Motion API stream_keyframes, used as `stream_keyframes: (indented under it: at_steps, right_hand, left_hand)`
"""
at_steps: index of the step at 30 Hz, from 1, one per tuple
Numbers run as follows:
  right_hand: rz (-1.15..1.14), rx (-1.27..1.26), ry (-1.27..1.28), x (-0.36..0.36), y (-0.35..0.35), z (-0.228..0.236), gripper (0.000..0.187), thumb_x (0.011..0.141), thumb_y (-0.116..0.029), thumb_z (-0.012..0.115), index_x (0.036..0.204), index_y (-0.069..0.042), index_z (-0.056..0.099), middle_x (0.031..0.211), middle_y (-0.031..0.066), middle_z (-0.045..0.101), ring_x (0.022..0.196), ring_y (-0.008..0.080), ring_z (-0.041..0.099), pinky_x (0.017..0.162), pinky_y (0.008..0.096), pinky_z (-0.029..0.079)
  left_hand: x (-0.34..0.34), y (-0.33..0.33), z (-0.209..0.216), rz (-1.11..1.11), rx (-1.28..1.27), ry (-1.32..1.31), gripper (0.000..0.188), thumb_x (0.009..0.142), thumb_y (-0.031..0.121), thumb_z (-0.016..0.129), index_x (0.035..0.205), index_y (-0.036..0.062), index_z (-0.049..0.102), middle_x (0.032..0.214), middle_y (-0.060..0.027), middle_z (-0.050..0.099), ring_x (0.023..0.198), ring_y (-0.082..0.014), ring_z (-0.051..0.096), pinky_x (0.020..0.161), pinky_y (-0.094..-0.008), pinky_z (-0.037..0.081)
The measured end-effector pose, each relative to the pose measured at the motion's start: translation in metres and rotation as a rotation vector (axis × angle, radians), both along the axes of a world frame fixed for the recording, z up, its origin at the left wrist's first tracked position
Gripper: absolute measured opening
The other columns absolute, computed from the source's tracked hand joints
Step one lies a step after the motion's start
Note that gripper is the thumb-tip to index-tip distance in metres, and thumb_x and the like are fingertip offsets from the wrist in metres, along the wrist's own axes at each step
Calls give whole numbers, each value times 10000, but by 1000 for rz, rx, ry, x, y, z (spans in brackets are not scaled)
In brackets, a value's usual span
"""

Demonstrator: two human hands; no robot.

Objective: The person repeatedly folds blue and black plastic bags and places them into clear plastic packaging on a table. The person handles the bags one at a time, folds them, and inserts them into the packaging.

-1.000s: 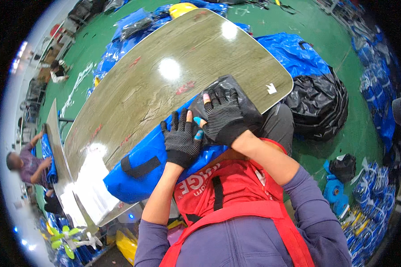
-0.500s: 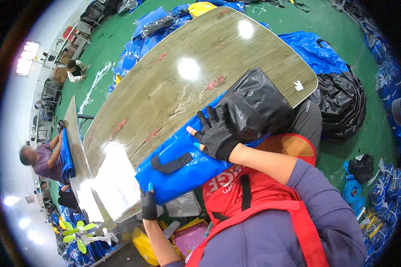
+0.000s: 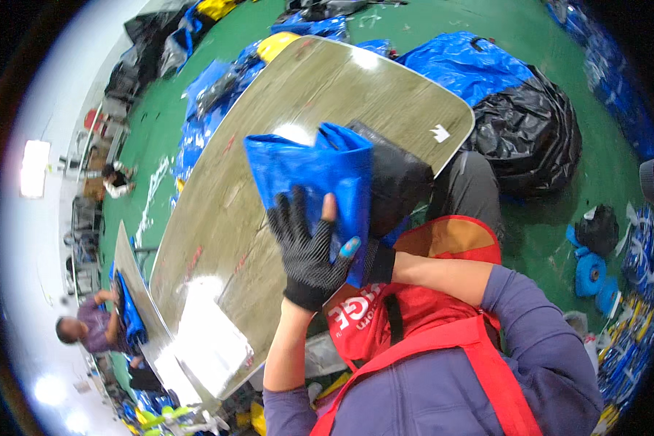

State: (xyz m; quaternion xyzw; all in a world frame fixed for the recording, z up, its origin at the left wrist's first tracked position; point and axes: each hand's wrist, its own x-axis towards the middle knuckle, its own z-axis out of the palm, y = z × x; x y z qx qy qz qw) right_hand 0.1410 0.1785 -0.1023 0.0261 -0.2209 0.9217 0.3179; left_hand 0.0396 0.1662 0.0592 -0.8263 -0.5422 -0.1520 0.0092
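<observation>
Blue bag (image 3: 312, 178) is standing up over the tabletop (image 3: 269, 240), and I am holding it there. My left hand (image 3: 309, 251) is pressing flat on its front, fingers spread. My right hand (image 3: 376, 263) is hiding behind the bag, so I cannot tell its grip. I think pulling gently keeps the black bag (image 3: 392, 182) from slipping.

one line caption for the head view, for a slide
Gloved left hand presses a folded blue bag against a black bag above a wooden table.
</observation>
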Motion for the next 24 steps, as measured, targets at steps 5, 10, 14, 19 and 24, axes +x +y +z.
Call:
stream_keyframes:
  at_steps: [5, 10, 14, 19, 24]
  right_hand:
    - [224, -552, 729, -2, 0, -6, 572, 1036, -405, 238, 1506, -94, 140, 1542, 125, 227, 1390, 254, 294, 1171, 387, 221]
    - [135, -875, 611, 3, -16, 1, 561, 1033, -408, 250, 1497, -98, 192, 1527, 129, 265, 1377, 242, 316, 1169, 384, 226]
    - [-155, -218, -407, 50, -16, 68, 514, 1034, -356, 255, 1476, -93, 262, 1506, 119, 313, 1369, 236, 324, 1178, 370, 203]
    - [273, 1588, -1235, 65, 57, 213, 445, 904, -283, 439, 1309, -103, 478, 1251, 200, 525, 1105, 286, 543, 956, 432, 400]
    - [-834, 1453, -1324, -12, 193, 176, 413, 846, -307, 531, 1203, -112, 600, 1019, 182, 673, 862, 342, 666, 779, 456, 523]
  left_hand:
    - [50, 57, 0, -477, -103, 118, 663, 871, 511, 516, 1408, 131, 429, 1469, -190, 365, 1361, -467, 282, 1117, -603, 128]
    - [57, 79, -16, -662, -247, -41, 652, 880, 432, 516, 1417, 85, 394, 1448, -210, 384, 1357, -442, 308, 1132, -553, 179]
    - [56, 91, -29, -675, -242, -123, 626, 877, 378, 525, 1418, 89, 397, 1431, -215, 407, 1352, -434, 326, 1127, -545, 207]
    - [55, 82, -38, -625, -192, 11, 519, 945, 325, 452, 1419, 120, 406, 1448, -176, 406, 1368, -380, 330, 1138, -497, 220]
    - [57, 71, -40, -502, -334, -158, 559, 848, 373, 548, 1314, 65, 516, 1368, -211, 476, 1297, -415, 398, 1122, -470, 273]
